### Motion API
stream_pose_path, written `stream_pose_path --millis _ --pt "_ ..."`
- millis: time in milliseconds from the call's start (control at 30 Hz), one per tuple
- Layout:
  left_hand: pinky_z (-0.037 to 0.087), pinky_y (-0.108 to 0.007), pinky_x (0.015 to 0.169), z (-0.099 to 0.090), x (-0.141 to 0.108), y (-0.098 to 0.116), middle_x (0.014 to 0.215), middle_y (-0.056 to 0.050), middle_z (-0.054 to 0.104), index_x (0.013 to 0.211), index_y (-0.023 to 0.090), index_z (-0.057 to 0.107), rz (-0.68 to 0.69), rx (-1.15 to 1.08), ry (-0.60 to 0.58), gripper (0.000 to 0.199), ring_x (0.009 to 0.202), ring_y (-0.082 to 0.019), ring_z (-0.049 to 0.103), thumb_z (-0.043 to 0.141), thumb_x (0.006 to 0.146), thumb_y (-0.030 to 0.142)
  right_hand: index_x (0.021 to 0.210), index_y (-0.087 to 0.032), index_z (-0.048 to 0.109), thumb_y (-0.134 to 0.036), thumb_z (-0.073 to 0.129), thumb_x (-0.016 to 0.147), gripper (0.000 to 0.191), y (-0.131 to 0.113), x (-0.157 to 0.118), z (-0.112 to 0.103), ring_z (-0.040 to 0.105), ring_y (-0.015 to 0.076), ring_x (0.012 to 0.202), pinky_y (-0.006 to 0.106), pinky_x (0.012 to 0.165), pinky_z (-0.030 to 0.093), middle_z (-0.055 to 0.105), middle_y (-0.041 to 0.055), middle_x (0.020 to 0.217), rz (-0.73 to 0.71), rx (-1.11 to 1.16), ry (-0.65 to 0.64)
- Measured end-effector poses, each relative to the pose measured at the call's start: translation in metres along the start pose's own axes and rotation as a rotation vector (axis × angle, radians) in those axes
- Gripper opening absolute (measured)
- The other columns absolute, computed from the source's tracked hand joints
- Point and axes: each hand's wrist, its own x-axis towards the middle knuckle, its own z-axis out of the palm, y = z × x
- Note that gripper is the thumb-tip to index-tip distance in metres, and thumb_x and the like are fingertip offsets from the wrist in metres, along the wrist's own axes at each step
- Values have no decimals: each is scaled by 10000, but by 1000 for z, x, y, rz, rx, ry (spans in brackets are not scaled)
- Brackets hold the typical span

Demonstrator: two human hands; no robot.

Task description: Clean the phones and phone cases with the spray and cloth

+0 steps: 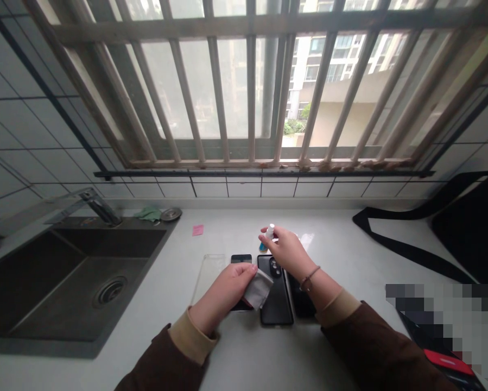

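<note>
My left hand (232,281) is closed on a folded grey cloth (260,289) that hangs from the fingertips. My right hand (289,248) grips a small white-topped bottle (270,230); something blue shows just below it, and the fingers hide most of its body. Under the cloth's edge lies a black phone case or cased phone (277,307) with a camera cut-out at its top. Partly covered by my left hand is a dark phone (241,258). A clear phone case (207,267) lies left of it. Beneath my right wrist is another dark, flat item (303,303).
A dark sink (56,293) with a faucet (101,209) takes up the left. Near it are a green cloth (148,213), a metal strainer (171,215) and a pink note (197,230). A black strap (390,236) and bag lie right. Window bars rise behind the counter.
</note>
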Motion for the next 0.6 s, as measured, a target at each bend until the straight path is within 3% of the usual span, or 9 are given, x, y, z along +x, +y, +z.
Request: stream_pose_path --millis 233,467,600 --pt "360 -260 601 -2 3 -3 758 -26 593 859 130 705 29 32 27 496 664 -137 494 607 952 607 1223 -228 721 -251 738 958 266 3 33 17 766 238 961 352 896 566 796 99 1184 -96 -53 -89" --pt "316 -275 581 -3 3 -5 716 -26 575 854 131 722 24 45 35 543 637 -144 473 627 919 662 1283 -201 657 -237 684 990 296 14 39 25 754 238 992 353 891 573 775 121 1172 -131 -51 -101" --pt "316 -281 588 -2 2 -4 718 -22 573 857 131 728 14 53 48 554 635 -142 464 627 916 673 1368 -213 587 -244 713 956 432 17 39 22 730 251 1083 367 911 578 748 124 1219 -135 -41 -97"
